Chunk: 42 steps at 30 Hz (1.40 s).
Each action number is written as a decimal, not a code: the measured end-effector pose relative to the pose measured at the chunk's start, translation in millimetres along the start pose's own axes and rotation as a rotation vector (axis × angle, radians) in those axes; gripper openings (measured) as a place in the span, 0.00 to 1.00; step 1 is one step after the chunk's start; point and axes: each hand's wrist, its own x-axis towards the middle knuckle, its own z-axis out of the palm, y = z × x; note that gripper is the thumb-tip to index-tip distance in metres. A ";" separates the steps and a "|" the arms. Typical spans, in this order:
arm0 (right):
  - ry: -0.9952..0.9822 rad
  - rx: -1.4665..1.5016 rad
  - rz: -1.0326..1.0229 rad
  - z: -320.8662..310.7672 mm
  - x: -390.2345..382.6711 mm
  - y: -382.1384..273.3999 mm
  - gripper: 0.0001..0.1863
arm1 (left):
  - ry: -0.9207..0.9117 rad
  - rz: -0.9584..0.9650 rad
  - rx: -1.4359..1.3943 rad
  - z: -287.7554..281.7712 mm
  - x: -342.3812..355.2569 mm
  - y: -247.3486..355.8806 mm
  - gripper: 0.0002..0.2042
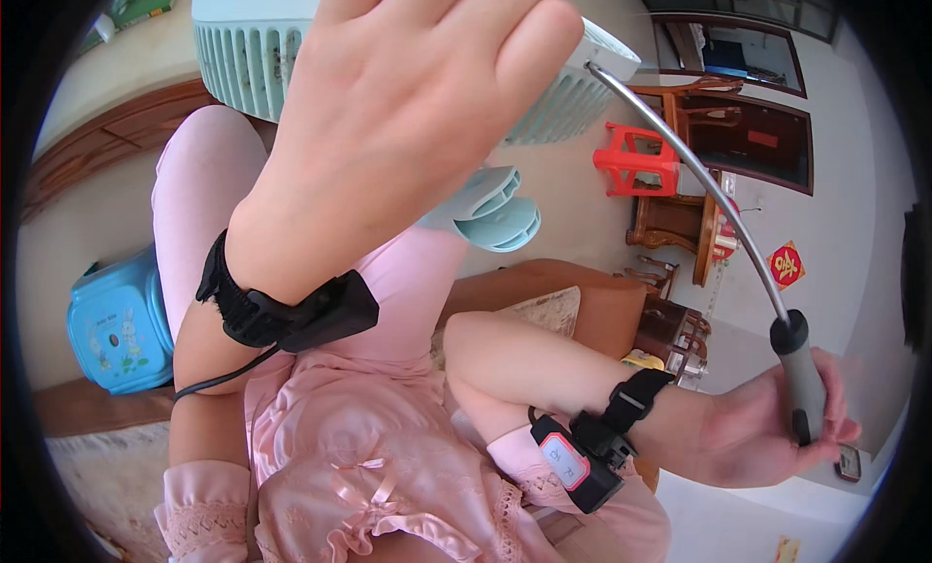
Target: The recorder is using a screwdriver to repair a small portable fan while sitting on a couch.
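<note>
Hands hold a slatted fan casing and screwdriver.

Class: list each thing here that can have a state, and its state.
Fan: on or off unclear.
Left hand: bent over the fan, fingertips unseen.
Screwdriver: tip at the fan's rim.
Right hand: holding the screwdriver's handle.
Clip: open or shut unclear.
Blue stool: seat toward the camera.
Red stool: farther off, untouched.
Black wrist straps: fastened.

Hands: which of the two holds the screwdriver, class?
The right hand: the screwdriver lies in its grasp, while the left hand is at the fan.
</note>
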 end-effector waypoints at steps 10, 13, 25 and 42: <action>0.074 0.242 -0.063 10.6 11.3 10.0 0.16 | -0.231 -0.196 -0.172 -27.9 20.2 8.0 0.28; -0.032 0.343 -0.013 12.1 23.7 13.6 0.18 | -0.234 -0.194 -0.182 -27.5 21.9 5.8 0.26; -0.789 1.188 -0.007 33.8 48.1 50.0 0.11 | -0.271 -0.185 -0.171 -24.1 21.2 6.4 0.27; -0.054 -0.992 0.485 -168.3 -48.3 -39.7 0.06 | -0.365 -0.011 -0.084 -44.3 30.7 15.2 0.31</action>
